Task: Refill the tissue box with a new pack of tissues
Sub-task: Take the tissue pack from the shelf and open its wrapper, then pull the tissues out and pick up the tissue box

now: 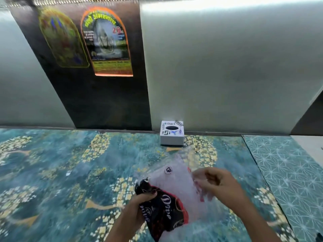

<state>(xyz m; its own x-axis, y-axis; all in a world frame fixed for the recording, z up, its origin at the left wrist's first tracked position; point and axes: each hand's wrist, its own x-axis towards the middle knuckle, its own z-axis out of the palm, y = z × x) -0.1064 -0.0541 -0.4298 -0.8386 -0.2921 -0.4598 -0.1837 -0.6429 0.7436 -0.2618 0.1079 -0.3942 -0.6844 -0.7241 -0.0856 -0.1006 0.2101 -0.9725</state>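
A small white tissue box (171, 135) with a dark oval slot on top stands at the back of the patterned table (61, 172), against the wall. In front of it lies the tissue pack (173, 187), a clear plastic wrapper with a black and red printed end. My left hand (139, 202) grips the black printed end of the wrapper. My right hand (216, 182) pinches the clear plastic at the pack's right side; it is blurred. The tissues show pale through the wrapper.
A grey wall rises behind the table, with a dark panel (97, 95) carrying two arched posters (106, 42). To the right lies a second surface with a teal star pattern (286, 172).
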